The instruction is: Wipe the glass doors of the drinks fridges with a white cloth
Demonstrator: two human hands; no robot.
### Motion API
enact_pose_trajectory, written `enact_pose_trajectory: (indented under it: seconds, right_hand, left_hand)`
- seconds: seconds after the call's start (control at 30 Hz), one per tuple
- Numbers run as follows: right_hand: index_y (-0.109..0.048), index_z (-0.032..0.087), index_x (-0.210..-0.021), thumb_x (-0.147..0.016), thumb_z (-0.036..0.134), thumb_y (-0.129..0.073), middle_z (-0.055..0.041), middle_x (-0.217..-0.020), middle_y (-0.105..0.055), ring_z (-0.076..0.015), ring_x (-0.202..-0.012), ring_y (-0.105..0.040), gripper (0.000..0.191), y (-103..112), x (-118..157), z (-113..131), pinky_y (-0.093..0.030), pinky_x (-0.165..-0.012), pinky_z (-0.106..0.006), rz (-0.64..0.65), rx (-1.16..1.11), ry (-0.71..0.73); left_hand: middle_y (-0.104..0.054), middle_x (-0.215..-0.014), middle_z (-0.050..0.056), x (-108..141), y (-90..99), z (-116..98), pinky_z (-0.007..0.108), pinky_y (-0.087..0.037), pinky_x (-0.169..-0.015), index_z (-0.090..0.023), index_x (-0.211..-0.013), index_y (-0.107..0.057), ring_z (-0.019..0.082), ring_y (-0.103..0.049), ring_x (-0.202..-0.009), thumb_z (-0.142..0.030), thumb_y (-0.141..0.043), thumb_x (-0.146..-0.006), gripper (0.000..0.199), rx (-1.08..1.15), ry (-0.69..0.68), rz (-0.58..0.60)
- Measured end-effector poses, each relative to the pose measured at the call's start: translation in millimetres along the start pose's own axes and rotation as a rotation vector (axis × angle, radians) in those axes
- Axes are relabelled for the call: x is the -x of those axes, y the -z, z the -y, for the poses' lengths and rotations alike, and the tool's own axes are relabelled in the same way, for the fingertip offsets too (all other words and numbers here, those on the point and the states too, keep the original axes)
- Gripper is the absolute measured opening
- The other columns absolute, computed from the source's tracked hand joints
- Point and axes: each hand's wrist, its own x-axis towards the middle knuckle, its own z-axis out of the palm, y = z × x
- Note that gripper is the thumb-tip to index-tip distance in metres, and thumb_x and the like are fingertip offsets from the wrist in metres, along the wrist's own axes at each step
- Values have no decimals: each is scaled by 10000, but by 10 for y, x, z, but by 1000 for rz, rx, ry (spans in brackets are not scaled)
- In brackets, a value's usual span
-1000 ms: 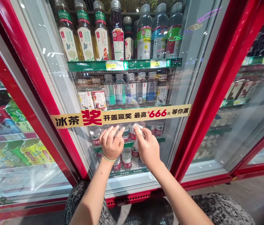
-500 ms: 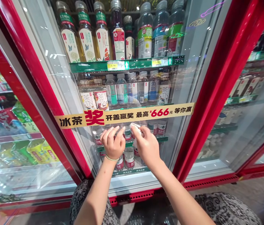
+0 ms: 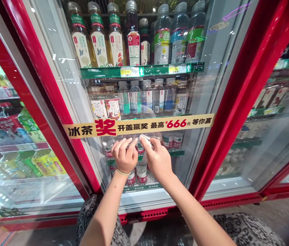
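Observation:
Just below a yellow promotional strip [image 3: 135, 126] on a glass cooler door [image 3: 198, 99], my right hand [image 3: 159, 159] is closed around a small white wad [image 3: 144, 137] that looks like a tissue or cloth. The wad is held up at the glass under the strip's lower edge; the fingers cover most of it. Close by on the left, my left hand [image 3: 125, 155] is open, its fingers stretched up at the glass, with nothing in it. A thin band [image 3: 122, 172] circles the left wrist.
Behind the glass, bottles [image 3: 134, 97] stand on green-edged shelves [image 3: 144, 70]. Red door frames [image 3: 239, 85] rise on both sides, with more drink coolers beyond them. My patterned-clothed knees [image 3: 247, 229] are low in the view, above a grey floor.
My right hand, with the white wad, has shifted slightly left towards my left hand. The left hand stays almost in place. The view has turned a little.

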Motion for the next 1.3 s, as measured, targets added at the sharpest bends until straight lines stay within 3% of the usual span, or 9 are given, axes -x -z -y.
enact_pose_trajectory:
  seconds: [0.27, 0.4, 0.5, 0.63, 0.77, 0.9, 1.0, 1.13, 1.3]
  right_hand:
    - [-556, 332, -1431, -972, 124, -458, -89, -1169, -644, -164, -850, -629, 513, 10, -25, 18, -459, -691, -257, 1, -7, 28]
    - [-535, 311, -1457, -964, 129, -465, -103, -1184, -629, -167, -832, -625, 530, 14, -9, -6, -454, -667, -253, -8, 10, -65]
    - [-547, 331, -1445, -970, 129, -456, -92, -1168, -641, -158, -819, -620, 524, 14, -2, -17, -465, -688, -259, 28, 7, 31]
    - [-545, 325, -1445, -978, 153, -447, -101, -1188, -636, -164, -833, -626, 507, 15, -7, -21, -466, -676, -258, -17, 27, -68]
    - [-558, 343, -1422, -974, 137, -456, -88, -1166, -645, -158, -836, -627, 504, 19, 6, -35, -465, -695, -254, 22, 20, 41]
    - [-508, 294, -1458, -962, 145, -448, -107, -1175, -615, -153, -798, -619, 522, 21, 48, -125, -461, -635, -245, -56, 55, -121]
    - [-525, 313, -1441, -966, 127, -429, -102, -1168, -616, -157, -808, -625, 520, 14, 94, -214, -478, -661, -262, -40, 79, -59]
    - [-492, 306, -1477, -976, 144, -432, -115, -1186, -607, -159, -814, -624, 530, -3, 147, -274, -491, -667, -271, -75, 65, -174]
    - [-519, 313, -1453, -955, 116, -455, -108, -1178, -626, -171, -852, -630, 539, -22, 150, -192, -489, -685, -264, -32, 59, -68]
  left_hand:
    - [-734, -1113, 93, 3, 2, -8, 425, -424, -1122, -242, -1199, -735, 235, -626, -1177, -126, -601, -877, 367, 2, 34, -5]
    - [-730, -1108, 96, 14, -1, -4, 424, -453, -1102, -241, -1200, -734, 234, -632, -1163, -135, -581, -894, 358, 13, 60, -7]
    - [-729, -1105, 98, 9, 0, -5, 428, -452, -1105, -234, -1203, -730, 234, -632, -1157, -130, -589, -891, 358, 12, 51, -13]
    - [-728, -1102, 103, 1, 6, -9, 432, -456, -1103, -222, -1207, -724, 238, -626, -1160, -113, -602, -879, 367, 12, 38, -13]
    - [-733, -1110, 97, 12, 9, -3, 430, -450, -1107, -242, -1199, -736, 235, -633, -1169, -143, -575, -900, 353, 13, 61, 7]
    - [-733, -1100, 94, 26, 5, 11, 426, -452, -1108, -247, -1184, -745, 233, -640, -1156, -148, -577, -891, 352, 0, 53, 11]
    - [-731, -1109, 93, 33, -3, 18, 429, -443, -1113, -251, -1198, -739, 234, -638, -1156, -146, -583, -886, 365, 3, 47, 8]
    - [-725, -1118, 89, 37, -12, 15, 428, -433, -1112, -264, -1200, -739, 234, -626, -1160, -140, -591, -879, 375, 13, 53, 12]
    - [-725, -1107, 86, 30, -18, 7, 432, -415, -1123, -259, -1205, -734, 236, -624, -1156, -121, -608, -857, 395, -1, 20, -5]
